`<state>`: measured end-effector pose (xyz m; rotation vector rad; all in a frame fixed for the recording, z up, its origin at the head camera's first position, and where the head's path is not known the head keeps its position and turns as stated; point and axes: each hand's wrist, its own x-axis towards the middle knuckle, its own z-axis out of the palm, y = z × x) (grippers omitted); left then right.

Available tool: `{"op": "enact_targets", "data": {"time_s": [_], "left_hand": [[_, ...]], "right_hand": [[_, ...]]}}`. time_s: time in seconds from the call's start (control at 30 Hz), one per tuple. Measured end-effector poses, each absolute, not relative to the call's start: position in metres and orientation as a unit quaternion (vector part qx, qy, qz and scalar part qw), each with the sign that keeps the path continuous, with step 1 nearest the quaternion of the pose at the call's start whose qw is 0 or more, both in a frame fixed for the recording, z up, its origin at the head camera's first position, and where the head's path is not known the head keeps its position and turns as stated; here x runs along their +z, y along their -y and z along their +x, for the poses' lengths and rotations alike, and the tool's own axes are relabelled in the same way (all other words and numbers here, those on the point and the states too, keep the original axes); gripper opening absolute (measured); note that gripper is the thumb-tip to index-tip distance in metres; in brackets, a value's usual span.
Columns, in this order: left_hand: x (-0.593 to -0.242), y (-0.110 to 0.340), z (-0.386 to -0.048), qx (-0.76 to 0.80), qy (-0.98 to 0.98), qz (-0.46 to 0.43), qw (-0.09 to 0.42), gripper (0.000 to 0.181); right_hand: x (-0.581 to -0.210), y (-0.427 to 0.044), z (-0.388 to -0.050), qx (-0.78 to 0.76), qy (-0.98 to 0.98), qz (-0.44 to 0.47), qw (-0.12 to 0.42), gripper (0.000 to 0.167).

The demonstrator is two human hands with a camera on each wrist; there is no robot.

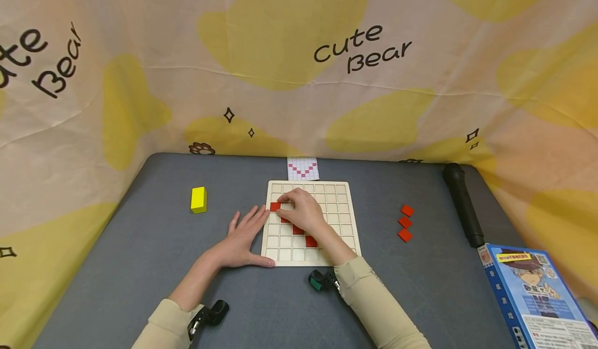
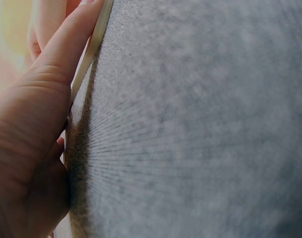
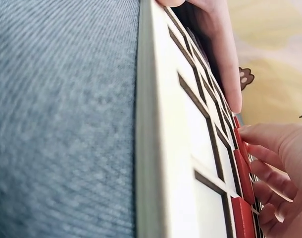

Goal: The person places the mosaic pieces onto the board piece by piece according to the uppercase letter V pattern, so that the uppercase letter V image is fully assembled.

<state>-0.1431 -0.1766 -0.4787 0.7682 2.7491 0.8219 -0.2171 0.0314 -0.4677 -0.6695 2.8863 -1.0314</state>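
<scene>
A pale wooden grid board (image 1: pixel 341 224) lies on the table. Several red square tiles form a diagonal in its cells, among them a lower tile (image 1: pixel 311 241). My right hand (image 1: pixel 303 211) reaches over the board, thumb and index finger pinching the edges of the upper-left red tile (image 1: pixel 275 206). In the right wrist view, the thumb touches red near the far end of the tile row (image 3: pixel 244 186). My left hand (image 1: pixel 240 240) rests spread at the board's left side, fingertips and thumb against its edge; the left wrist view shows this hand (image 2: pixel 37 109) beside the edge.
A pattern card (image 1: pixel 302 169) with a pink V lies behind the board. Three loose red tiles (image 1: pixel 405 223) sit to the right, a yellow block (image 1: pixel 198 200) to the left. A black microphone (image 1: pixel 462 203) and a blue box (image 1: pixel 537 297) occupy the right side.
</scene>
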Motion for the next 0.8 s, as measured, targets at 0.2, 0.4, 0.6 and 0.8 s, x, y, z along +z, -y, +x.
{"op": "enact_targets", "data": {"time_s": [0.2,0.4,0.6,0.8], "left_hand": [[-0.480,0.177,-0.143,0.276,-0.922,0.259,0.084,0.119],[-0.479,0.177,-0.143,0.285,-0.918,0.262,0.083,0.119],[-0.478,0.177,-0.143,0.285,-0.919,0.259,0.087,0.120],[-0.480,0.177,-0.144,0.278,-0.921,0.258,0.091,0.122]], "right_hand": [[-0.466,-0.039,-0.216,-0.376,-0.902,-0.213,0.015,0.024],[-0.463,-0.052,-0.210,-0.426,-0.881,-0.203,0.016,0.023],[-0.458,-0.071,-0.206,-0.435,-0.881,-0.186,0.004,0.020],[-0.458,-0.097,-0.200,-0.443,-0.883,-0.156,-0.001,0.019]]}}
